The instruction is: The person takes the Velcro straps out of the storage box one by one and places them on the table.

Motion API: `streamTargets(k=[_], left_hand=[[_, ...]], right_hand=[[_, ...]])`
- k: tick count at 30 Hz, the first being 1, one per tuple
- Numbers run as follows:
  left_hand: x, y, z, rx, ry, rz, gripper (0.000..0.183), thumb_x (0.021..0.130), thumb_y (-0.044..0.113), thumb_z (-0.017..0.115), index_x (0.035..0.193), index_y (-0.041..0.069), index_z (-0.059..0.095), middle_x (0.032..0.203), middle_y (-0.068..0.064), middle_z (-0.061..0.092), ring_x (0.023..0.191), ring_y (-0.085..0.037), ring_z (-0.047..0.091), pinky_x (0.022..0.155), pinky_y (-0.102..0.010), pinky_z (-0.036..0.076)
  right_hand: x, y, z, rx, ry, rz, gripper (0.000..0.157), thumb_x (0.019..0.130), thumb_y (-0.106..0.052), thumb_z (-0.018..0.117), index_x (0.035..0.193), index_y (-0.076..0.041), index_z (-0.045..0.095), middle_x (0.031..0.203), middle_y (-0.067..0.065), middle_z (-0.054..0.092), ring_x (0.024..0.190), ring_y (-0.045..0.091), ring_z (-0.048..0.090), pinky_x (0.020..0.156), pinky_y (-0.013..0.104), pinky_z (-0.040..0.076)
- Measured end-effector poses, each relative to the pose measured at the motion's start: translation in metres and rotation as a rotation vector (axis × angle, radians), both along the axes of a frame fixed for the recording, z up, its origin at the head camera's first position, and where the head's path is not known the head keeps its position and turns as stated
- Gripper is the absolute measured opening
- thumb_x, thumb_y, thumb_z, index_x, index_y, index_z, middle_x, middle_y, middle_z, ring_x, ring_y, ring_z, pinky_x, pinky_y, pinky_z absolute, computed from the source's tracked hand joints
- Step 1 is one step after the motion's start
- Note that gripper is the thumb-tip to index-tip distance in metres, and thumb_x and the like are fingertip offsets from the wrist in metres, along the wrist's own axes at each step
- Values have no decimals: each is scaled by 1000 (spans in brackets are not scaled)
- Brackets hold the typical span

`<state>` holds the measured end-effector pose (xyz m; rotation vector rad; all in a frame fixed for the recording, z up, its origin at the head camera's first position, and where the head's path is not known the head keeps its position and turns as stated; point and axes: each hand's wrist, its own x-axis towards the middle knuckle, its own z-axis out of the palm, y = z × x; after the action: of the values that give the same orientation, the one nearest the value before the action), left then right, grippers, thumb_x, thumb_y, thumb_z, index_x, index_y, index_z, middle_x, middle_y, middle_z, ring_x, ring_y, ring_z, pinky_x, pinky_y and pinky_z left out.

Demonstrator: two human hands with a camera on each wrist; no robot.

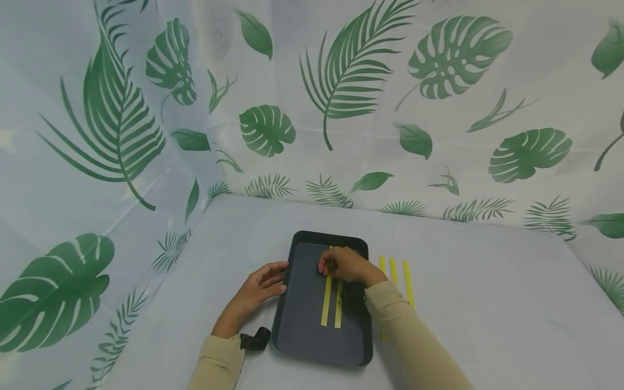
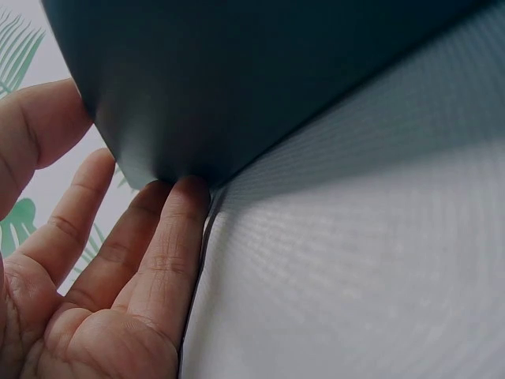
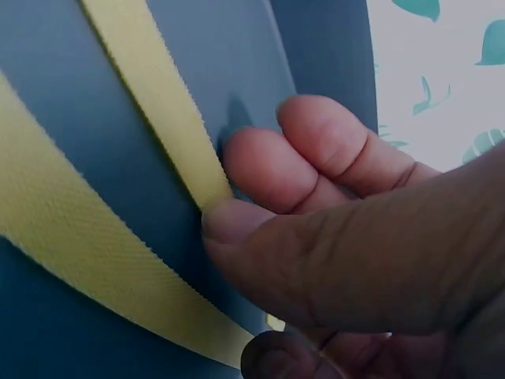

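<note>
A dark grey rectangular tray (image 1: 302,338) lies on the white surface with two narrow yellow cloth strips (image 1: 325,311) lengthwise inside it. The left hand (image 1: 255,287) rests against the tray's left side; in the left wrist view its fingertips touch the outer wall (image 2: 237,87), fingers extended. Over the tray, the right hand (image 1: 347,264) pinches a yellow strip (image 3: 154,87) near the thumb tip. A second strip (image 3: 87,245) runs below it in the right wrist view and passes toward another fingertip. The right hand hides part of both strips in the head view.
Several more yellow strips (image 1: 408,281) lie right of the tray, partly covered by the right forearm. A leaf-printed white curtain (image 1: 361,162) stands behind and to the left. Each wrist carries a small black camera (image 1: 255,339).
</note>
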<state>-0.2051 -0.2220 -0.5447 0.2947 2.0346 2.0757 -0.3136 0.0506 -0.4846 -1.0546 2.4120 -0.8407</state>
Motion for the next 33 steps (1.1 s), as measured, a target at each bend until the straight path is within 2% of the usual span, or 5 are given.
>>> streamTargets(k=[11,23,28,33], left_hand=[[-1,1,1,-2,-1,1,64,105,11,70,159,-10,42,164,-33,41,152,-51,41,106,-25,52],[-1,2,1,4,-15,-1,64,104,9,71,158,-11,42,165,-32,40,152,-50,40,105,-25,52],[-1,1,1,-1,-12,5,64,105,10,71,158,-10,43,164,-32,41,152,-50,41,106,-25,52],[0,1,2,-7,-5,5,63,105,9,70,158,-11,43,164,-33,41,152,-51,41,106,-25,52]], right_hand=[[0,-2,-2,0,57,47,32,88,24,68,87,-7,71,87,-2,69,78,8,57,73,27,51],[0,-2,-4,-49,23,69,37,81,30,60,85,-6,69,79,-3,60,71,7,49,66,24,44],[1,-1,-1,-66,73,60,33,85,25,64,88,-7,73,82,-4,63,74,7,51,68,26,47],[0,1,6,-131,155,30,25,95,15,68,95,-8,78,93,-1,69,86,12,60,77,32,53]])
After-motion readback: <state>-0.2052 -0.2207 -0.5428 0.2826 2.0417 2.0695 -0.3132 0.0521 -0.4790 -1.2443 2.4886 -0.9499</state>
